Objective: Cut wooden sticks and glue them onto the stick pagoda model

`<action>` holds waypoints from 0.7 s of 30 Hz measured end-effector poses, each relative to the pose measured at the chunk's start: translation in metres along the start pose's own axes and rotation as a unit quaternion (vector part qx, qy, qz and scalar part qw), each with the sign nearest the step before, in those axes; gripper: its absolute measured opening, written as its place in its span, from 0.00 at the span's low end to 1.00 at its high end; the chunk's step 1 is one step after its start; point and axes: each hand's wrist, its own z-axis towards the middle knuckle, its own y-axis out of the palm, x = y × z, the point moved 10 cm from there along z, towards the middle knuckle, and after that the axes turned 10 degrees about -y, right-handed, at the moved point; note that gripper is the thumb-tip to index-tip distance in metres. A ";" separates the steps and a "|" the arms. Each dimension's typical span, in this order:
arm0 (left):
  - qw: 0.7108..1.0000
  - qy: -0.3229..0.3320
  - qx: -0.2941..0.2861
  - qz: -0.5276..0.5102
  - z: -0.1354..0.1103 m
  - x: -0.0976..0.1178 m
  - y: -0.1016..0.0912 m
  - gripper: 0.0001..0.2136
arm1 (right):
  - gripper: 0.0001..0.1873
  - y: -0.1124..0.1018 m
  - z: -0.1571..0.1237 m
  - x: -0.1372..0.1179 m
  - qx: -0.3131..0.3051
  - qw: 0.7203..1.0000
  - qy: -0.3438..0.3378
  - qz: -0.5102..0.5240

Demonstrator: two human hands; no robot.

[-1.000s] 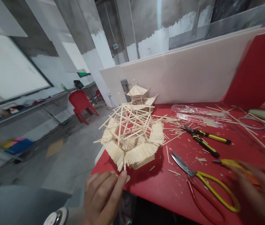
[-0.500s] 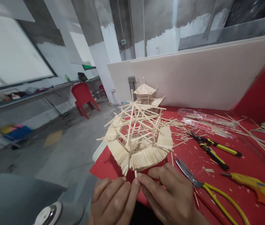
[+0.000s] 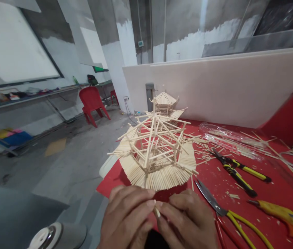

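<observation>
My left hand (image 3: 128, 216) and my right hand (image 3: 189, 219) meet at the front edge of the table, fingers closed. Between their fingertips is a short pale wooden stick (image 3: 157, 211), pinched from both sides. Just beyond the hands stands a pavilion-like model (image 3: 166, 177) built of thin wooden sticks. Its lower roof is covered with sticks laid side by side, while the upper roof is an open frame. My fingers overlap the view of its front edge; whether they touch it I cannot tell.
Right of the hands lie yellow-handled scissors (image 3: 214, 200), black-and-yellow cutters (image 3: 236, 169) and a yellow glue gun (image 3: 278, 211). Loose sticks and a plastic bag of sticks (image 3: 232, 140) lie behind. A second stick model (image 3: 165, 99) stands farther back. A flask (image 3: 63, 235) is at lower left.
Both hands have drawn slightly back from the model's front corner. The stick, earlier pointing up toward the roof edge, now tilts between the fingertips. The view has shifted a little.
</observation>
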 end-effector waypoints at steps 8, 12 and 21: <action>0.996 0.017 -0.091 0.007 0.001 -0.002 0.013 0.16 | 0.08 0.012 -0.015 0.007 0.057 0.977 0.126 0.164; 0.990 0.059 -0.113 0.067 -0.008 -0.005 0.014 0.12 | 0.10 0.008 -0.010 0.006 0.015 0.984 0.097 0.152; 0.987 0.102 -0.087 0.094 -0.013 -0.001 0.007 0.18 | 0.07 -0.004 0.005 -0.009 -0.013 0.999 0.001 0.039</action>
